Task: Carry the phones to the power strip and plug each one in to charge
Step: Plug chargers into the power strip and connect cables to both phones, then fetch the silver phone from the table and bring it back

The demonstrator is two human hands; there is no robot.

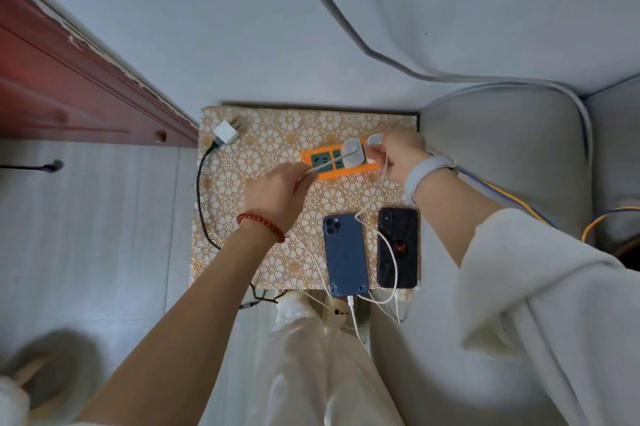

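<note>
At frame centre, your left hand pinched the limp white cable; your right hand gripped a charger on the strip. Best held by its rigid plug.

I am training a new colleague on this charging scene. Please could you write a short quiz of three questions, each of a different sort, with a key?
1. True or false: the blue phone lies face down with a white cable in its bottom port.
2. The left hand pinches: A) a white cable B) the black phone C) the loose white charger
3. What colour is the power strip?

Key: 1 true; 2 A; 3 orange.
</note>
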